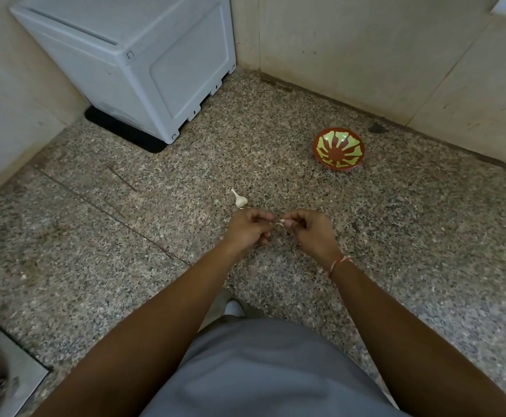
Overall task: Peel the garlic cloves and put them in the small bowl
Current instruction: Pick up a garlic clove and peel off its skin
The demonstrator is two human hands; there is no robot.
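Left hand (250, 225): over the counter (276, 145), near the middle of the view; the fingers are curled, and the fingertips pinch one end of a small pale piece.
Right hand (312, 233): at 3 o'clock from the left hand, just beside it; the thumb and fingers are curled and pinch the other end of the same piece.
Garlic clove (280, 223): held between the two hands, with a thin strip of skin hanging down; it is too small to tell how much of it is peeled.
Garlic bulb (240, 200): lies on the counter at 12 o'clock from the left hand, just beside the knuckles, with the stem pointing to 11 o'clock.
Small bowl (339, 148): red with a yellow-green pattern, at 1 o'clock from the hands and well apart from them, near the wall; it looks tilted toward the camera.
White box (143, 64): large and plastic, at 11 o'clock in the corner, standing on a black mat (122, 133).
Wrist thread (337, 264): red and white, around the right wrist.
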